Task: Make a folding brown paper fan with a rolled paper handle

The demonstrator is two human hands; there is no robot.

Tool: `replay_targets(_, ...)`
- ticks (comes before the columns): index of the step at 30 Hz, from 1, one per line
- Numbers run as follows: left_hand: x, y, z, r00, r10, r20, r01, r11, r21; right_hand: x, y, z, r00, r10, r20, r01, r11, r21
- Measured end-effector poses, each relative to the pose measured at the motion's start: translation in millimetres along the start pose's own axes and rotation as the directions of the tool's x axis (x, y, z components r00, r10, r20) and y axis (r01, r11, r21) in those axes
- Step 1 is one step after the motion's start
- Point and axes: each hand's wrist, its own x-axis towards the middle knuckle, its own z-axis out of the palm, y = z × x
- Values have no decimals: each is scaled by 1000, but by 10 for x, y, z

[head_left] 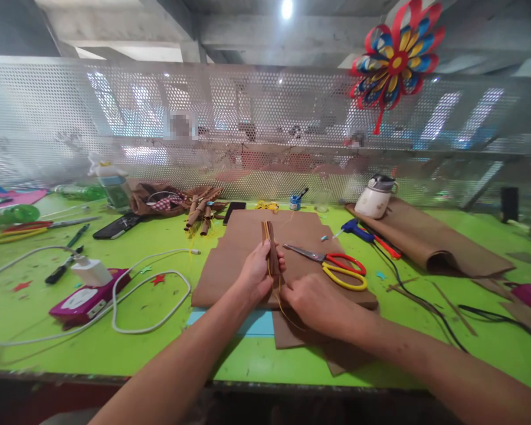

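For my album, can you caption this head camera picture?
Bare left hand gripping a brown paper bundle above green table.

I inspected the head view and recorded no legible text, label, brand, number or sign on any item in it.

Ceiling lamp (287, 8): small white glare
Surface (239, 361): bright, soft shadows
Mesh screen (292, 112): hazy, blurred
Frame edges: stretched

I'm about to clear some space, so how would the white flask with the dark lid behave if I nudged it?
The white flask might tip, since it looks upright on uneven brown paper. Its rounded body looks rigid, so probably no squashing.
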Motion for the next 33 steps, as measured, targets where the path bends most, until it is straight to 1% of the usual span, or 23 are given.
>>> replay_targets(3,3,18,3,999,-36,5,36,999,18,-17,-101,-111,997,-71,-25,72,997,10)
replay_targets(6,-28,52,24,997,-76,-16,77,997,20,-44,-160,-187,997,-80,-12,80,997,-4)
replay_targets(10,-68,87,44,993,-112,-45,114,992,52,-111,-218,-239,992,-116,46,117,993,0)
replay_targets(15,-67,89,38,989,-149,-20,150,988,43,-145,-231,-211,976,-155,153,151,988,40)
replay_targets(17,-65,91,36,988,-153,-12,154,988,32,-133,-220,-199,974,-153,170,148,988,44)
replay_targets(20,-65,97,36,987,-160,-8,160,987,33,-110,-214,-212,974,-153,164,144,987,66)
replay_targets(23,-56,92,27,987,-157,14,156,986,54,-105,-242,-239,964,-196,179,176,977,119)
replay_targets(27,-19,55,-14,993,-106,49,101,990,102,-170,-334,-291,948,-252,194,223,962,158)
replay_targets(30,7,10,-46,994,-87,65,78,989,127,-234,-346,-401,935,-305,178,262,937,232)
replay_targets(31,12,-6,-52,994,-83,73,73,988,138,-239,-311,-448,943,-297,150,249,929,273)
replay_targets(32,13,-22,-55,993,-80,82,67,987,149,-229,-248,-491,962,-251,105,206,924,321)
replay_targets(33,11,-36,-54,993,-78,90,63,986,157,-201,-158,-522,984,-175,44,146,915,376)
